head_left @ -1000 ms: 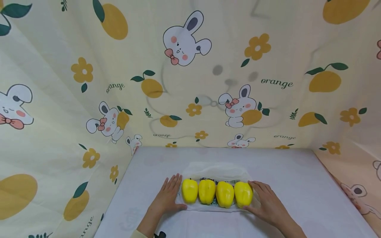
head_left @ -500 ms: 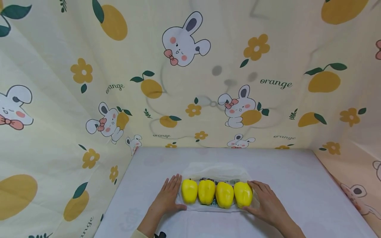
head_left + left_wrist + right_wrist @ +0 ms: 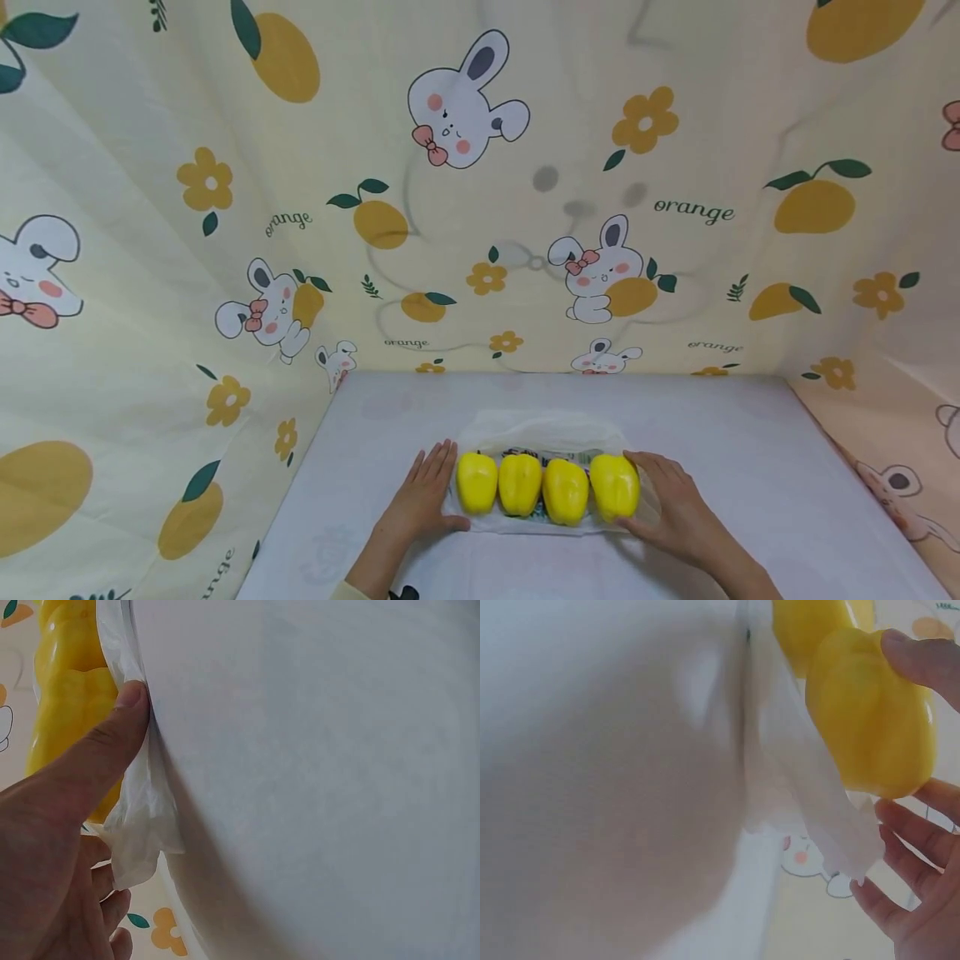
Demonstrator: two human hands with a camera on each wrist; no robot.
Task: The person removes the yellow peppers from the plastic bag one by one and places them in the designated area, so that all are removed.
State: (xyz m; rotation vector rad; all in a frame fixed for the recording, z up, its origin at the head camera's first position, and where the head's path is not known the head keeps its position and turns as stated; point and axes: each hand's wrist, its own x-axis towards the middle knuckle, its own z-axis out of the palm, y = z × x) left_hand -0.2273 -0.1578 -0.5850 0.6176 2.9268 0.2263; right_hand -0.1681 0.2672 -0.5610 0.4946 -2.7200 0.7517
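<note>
Several yellow bell peppers (image 3: 519,485) lie in a row on a thin white plastic bag (image 3: 540,429) with dark print. At the row's left end is my left hand (image 3: 427,492), fingers extended beside the end pepper and thumb at the bag's near edge. In the left wrist view, the thumb (image 3: 112,742) lies against the bag's crumpled edge. My right hand (image 3: 678,510) grips the rightmost bell pepper (image 3: 615,487) between thumb and fingers. The right wrist view has that pepper (image 3: 870,720) with the thumb on one end and fingertips at the other.
The bag lies on a pale table (image 3: 420,400). Around the table hangs a cream curtain (image 3: 480,200) printed with rabbits, oranges and flowers. A small dark object (image 3: 405,592) shows by the left wrist.
My right hand has taken hold of the rightmost bell pepper and shifted it slightly up and to the right, widening the gap to its neighbour. My left hand stays in place.
</note>
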